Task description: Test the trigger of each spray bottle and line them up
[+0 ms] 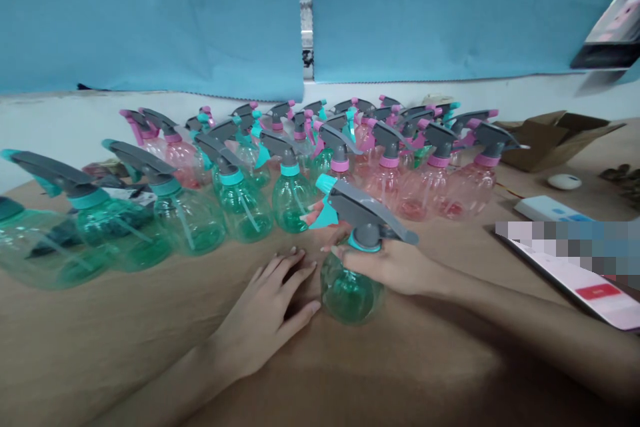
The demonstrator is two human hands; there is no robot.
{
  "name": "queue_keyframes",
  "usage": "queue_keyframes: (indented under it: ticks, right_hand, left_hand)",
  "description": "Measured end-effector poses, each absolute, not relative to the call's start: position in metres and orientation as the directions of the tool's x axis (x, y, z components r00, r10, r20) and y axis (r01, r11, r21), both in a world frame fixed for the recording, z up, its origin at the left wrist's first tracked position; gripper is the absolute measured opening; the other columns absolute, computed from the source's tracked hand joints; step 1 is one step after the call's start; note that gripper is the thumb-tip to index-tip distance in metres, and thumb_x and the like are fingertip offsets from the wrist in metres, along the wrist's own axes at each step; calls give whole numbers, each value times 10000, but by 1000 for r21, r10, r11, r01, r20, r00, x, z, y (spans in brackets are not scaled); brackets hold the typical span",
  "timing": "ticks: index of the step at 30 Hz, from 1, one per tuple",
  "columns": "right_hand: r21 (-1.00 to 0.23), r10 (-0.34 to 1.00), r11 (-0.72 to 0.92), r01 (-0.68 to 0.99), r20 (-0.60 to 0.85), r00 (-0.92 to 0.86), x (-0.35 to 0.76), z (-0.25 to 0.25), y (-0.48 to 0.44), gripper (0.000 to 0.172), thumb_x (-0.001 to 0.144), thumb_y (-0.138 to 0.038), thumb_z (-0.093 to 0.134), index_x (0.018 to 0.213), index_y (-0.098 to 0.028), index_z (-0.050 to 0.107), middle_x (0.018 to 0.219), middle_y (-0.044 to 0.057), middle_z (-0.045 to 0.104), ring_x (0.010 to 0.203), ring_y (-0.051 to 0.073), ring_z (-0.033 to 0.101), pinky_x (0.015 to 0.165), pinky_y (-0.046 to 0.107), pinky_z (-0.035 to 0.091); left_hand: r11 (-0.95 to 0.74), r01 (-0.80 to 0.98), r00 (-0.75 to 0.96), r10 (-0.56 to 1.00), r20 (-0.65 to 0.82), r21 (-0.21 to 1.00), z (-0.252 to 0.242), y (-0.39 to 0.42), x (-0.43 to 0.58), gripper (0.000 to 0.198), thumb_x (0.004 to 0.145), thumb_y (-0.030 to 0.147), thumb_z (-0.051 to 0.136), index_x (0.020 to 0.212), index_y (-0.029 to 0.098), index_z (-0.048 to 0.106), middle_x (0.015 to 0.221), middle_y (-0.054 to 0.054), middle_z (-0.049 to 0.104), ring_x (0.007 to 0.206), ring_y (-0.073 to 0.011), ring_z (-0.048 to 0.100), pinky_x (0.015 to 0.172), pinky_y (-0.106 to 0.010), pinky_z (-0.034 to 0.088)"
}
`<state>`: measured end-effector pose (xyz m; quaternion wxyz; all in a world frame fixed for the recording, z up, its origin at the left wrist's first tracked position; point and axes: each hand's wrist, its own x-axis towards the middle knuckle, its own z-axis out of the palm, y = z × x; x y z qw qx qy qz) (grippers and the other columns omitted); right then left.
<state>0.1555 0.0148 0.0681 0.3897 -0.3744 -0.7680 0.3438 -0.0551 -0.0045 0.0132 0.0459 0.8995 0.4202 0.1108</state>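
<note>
Spray bottle [350, 297]: nearly upright, left of the phone [563, 280]

The right hand [397, 263] is gripping the bottle, its fingers wrapping closely around it just below the trigger head [370, 213]. Farther left of the phone, the left hand [265, 310] is resting palm down on the counter [150, 320], its fingers partly spread and holding nothing. Green bottles [245, 207] are standing well left of the phone; pink bottles [470, 187] are standing behind it, to its left.

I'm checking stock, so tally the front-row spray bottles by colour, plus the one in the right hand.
Front-row green spray bottles: 5, one cut off by the left edge
Front-row pink-collared spray bottles: 4
Held green spray bottle, in the right hand: 1
Total: 10
</note>
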Motion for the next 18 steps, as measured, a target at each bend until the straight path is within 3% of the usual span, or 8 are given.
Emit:
queue_keyframes:
  ticks: [11,18]
  right_hand:
    - [-844,854,471,258,363,-373,156,72,12,143,672,-136,521,767,-215,594,788,-9,621,751,148,608,709,306,513]
    - [-813,806,529,243,391,-445,156,66,16,167,737,-198,515,836,-241,643,865,3,668,871,171,630,825,359,503]
  left_hand:
    - [-644,744,624,765,157,177,13,-4,-55,450,905,419,435,1308,228,376,1357,-80,382,1226,-264,342,988,-456,302]
    - [-650,737,629,760,161,187,14,-4,-55,454,902,416,442,1306,220,376,1353,-84,386,1234,-262,332,996,-450,294]
